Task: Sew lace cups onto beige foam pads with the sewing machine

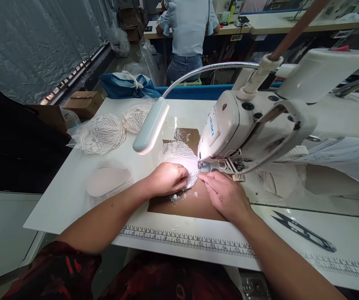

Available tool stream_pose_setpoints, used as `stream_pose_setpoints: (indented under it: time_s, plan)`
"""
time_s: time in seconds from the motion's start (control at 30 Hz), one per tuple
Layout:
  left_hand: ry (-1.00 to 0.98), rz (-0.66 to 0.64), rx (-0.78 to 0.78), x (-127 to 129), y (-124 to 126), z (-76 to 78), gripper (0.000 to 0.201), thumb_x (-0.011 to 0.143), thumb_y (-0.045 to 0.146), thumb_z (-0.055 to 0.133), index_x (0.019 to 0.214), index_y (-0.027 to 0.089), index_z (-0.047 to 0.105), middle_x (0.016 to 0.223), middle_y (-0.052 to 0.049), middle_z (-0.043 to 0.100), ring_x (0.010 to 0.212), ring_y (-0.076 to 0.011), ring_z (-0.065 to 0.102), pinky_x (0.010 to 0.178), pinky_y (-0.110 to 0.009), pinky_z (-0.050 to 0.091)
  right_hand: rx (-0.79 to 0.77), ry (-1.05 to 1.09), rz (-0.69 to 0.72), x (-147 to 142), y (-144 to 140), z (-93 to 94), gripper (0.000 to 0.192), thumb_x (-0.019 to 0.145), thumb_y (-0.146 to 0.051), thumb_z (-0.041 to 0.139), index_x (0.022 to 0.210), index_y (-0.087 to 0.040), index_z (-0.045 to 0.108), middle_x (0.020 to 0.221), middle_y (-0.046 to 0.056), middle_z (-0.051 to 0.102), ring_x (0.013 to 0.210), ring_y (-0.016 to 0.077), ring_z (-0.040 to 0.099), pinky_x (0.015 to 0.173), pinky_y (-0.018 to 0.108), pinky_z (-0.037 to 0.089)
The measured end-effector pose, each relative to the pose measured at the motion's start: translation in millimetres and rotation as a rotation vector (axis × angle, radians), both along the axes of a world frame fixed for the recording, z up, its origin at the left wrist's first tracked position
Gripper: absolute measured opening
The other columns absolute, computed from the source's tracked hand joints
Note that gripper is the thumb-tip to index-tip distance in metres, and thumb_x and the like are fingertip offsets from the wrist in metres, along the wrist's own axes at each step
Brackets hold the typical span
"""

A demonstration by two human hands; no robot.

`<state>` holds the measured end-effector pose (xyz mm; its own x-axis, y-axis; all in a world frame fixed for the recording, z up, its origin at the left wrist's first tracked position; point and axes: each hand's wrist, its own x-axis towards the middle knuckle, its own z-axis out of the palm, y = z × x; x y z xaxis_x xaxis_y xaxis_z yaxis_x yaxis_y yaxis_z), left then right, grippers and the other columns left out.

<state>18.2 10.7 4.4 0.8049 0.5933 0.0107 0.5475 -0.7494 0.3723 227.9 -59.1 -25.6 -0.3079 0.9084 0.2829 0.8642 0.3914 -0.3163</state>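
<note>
A white lace piece lies under the needle area of a white sewing machine. My left hand rests curled on the lace's near edge, pinching and pressing it to the table. My right hand lies flat beside it, fingertips touching the lace just in front of the presser foot. A gooseneck lamp hangs above the lace.
A pile of lace pieces lies at the far left, a pale cup shape nearer. Black thread snips lie at right. A printed ruler runs along the white table's front edge. A person sits at a far table.
</note>
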Motion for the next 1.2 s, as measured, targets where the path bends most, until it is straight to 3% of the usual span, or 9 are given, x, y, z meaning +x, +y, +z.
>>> stream_pose_setpoints:
  time_s: [0.1, 0.2, 0.33, 0.5, 0.97, 1.2]
  plan:
    - [-0.013, -0.016, 0.044, -1, -1, -1.1, 0.018, 0.088, 0.023, 0.050, 0.077, 0.015, 0.062, 0.073, -0.002, 0.064, 0.065, -0.0137, 0.057, 0.057, -0.023, 0.037, 0.004, -0.052, 0.052, -2, 0, 3.1, 0.042, 0.084, -0.007, 0.043, 0.114, -0.021, 0.068, 0.091, 0.003, 0.066, 0.074, 0.0152, 0.055, 0.060, 0.026, 0.036]
    - [-0.065, -0.048, 0.190, 0, -1, -0.8, 0.030, 0.094, 0.030, 0.044, 0.075, 0.015, 0.061, 0.071, -0.003, 0.061, 0.062, -0.0132, 0.054, 0.055, -0.024, 0.037, 0.006, -0.113, 0.086, -4, 0, 5.2, 0.041, 0.082, -0.006, 0.042, 0.109, -0.019, 0.070, 0.081, 0.004, 0.061, 0.072, 0.0162, 0.052, 0.061, 0.026, 0.035]
    - [-0.163, -0.137, 0.368, 3, 3, -2.7, 0.031, 0.098, 0.028, 0.039, 0.090, 0.014, 0.066, 0.086, -0.008, 0.066, 0.078, -0.0173, 0.056, 0.067, -0.029, 0.043, -0.012, -0.163, 0.083, -5, -1, 5.3, 0.038, 0.081, -0.007, 0.043, 0.104, -0.018, 0.071, 0.082, 0.005, 0.061, 0.071, 0.0165, 0.050, 0.064, 0.028, 0.034]
    - [-0.156, -0.292, 0.306, 5, 6, -11.8, 0.030, 0.098, 0.027, 0.041, 0.106, 0.014, 0.066, 0.117, -0.011, 0.066, 0.101, -0.0210, 0.057, 0.084, -0.035, 0.045, -0.035, -0.183, 0.065, -4, -6, 5.1, 0.043, 0.079, -0.003, 0.043, 0.108, -0.020, 0.069, 0.084, 0.005, 0.061, 0.072, 0.0165, 0.048, 0.067, 0.029, 0.033]
    - [-0.062, -0.177, 0.243, 6, -2, -10.5, 0.033, 0.098, 0.029, 0.041, 0.119, 0.013, 0.061, 0.126, -0.011, 0.061, 0.104, -0.0225, 0.054, 0.086, -0.037, 0.043, 0.075, -0.239, -0.019, -5, -3, 3.5, 0.040, 0.081, -0.004, 0.042, 0.105, -0.020, 0.070, 0.079, 0.005, 0.060, 0.070, 0.0176, 0.045, 0.060, 0.029, 0.030]
    - [-0.045, -0.143, 0.248, 5, -1, -8.2, 0.035, 0.098, 0.030, 0.039, 0.119, 0.014, 0.062, 0.127, -0.012, 0.060, 0.103, -0.0235, 0.052, 0.087, -0.037, 0.041, 0.085, -0.256, -0.090, -7, 2, 0.9, 0.043, 0.081, -0.005, 0.044, 0.113, -0.021, 0.068, 0.084, 0.006, 0.065, 0.077, 0.0194, 0.050, 0.060, 0.029, 0.032]
